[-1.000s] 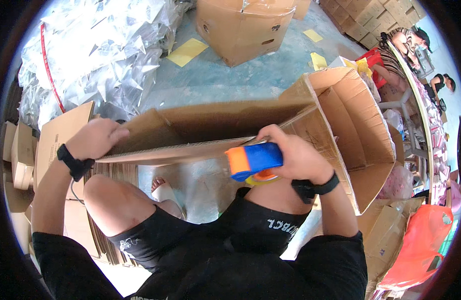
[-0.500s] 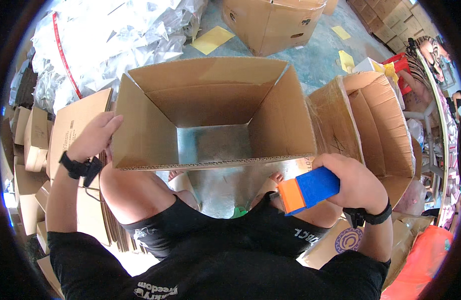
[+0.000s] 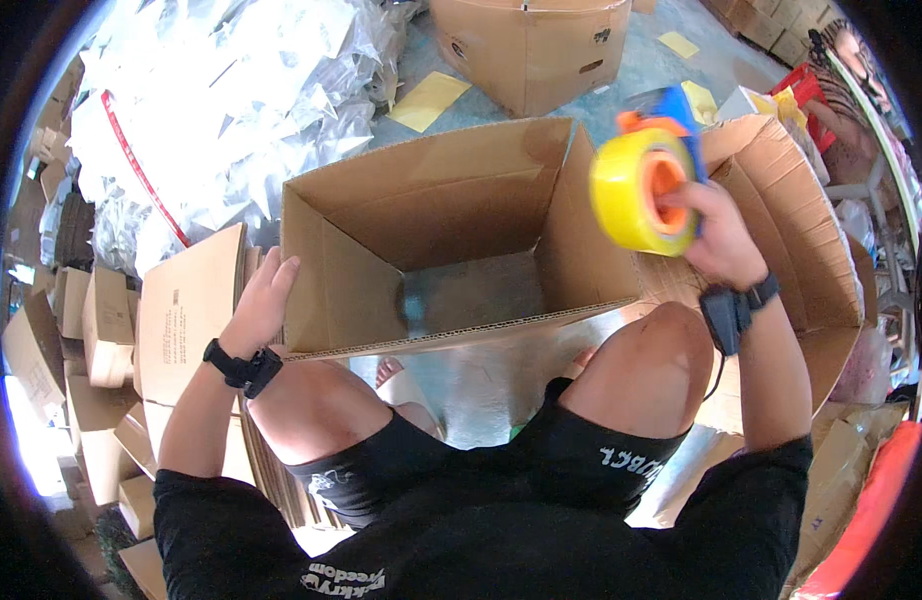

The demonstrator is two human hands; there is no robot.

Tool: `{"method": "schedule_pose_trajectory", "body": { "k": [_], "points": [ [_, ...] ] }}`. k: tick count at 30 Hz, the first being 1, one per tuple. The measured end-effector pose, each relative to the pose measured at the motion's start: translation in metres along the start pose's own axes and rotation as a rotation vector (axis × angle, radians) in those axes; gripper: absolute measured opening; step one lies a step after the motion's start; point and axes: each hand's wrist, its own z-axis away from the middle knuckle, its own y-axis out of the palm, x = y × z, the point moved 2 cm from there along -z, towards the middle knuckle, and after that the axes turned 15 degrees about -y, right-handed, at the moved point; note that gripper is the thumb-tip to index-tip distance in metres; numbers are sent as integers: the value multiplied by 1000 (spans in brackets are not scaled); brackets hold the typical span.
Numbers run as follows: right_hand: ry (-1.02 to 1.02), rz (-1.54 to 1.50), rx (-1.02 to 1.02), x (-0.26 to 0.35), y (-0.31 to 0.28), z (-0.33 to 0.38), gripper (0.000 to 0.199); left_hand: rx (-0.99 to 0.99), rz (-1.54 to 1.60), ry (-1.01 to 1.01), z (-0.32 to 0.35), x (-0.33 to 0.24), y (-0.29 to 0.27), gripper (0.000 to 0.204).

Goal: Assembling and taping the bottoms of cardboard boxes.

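Warehouse floor, tape dispenser (image 3: 649, 185) now raised, box (image 3: 441, 235) steadied

Grey concrete floor (image 3: 671, 70) in daylight, strewn with clear plastic bags (image 3: 231, 110), yellow sheets (image 3: 428, 100) and stacked flat cartons (image 3: 91, 330).

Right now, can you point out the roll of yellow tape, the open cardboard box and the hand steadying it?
Yellow tape roll (image 3: 633, 190), head view: on its yellow outer band.
Open cardboard box (image 3: 441, 195), head view: on its far inner wall.
Left hand (image 3: 261, 305), head view: on the back of the hand.
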Motion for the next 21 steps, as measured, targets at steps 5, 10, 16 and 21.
{"method": "schedule_pose_trajectory", "body": {
  "k": [5, 10, 16, 21],
  "points": [
    [484, -931, -52, -34, 58, -27, 43, 16, -218, -53, 3, -31, 2, 56],
    [438, -803, -100, -23, 61, -34, 44, 187, -446, -106, 1, -54, 35, 64],
    [441, -742, -74, -19, 87, -27, 41, 504, -666, -71, 6, -63, 37, 81],
    [407, -617, -256, -33, 89, -31, 38, 667, -567, -52, 25, -41, 16, 84]
  ]
}}
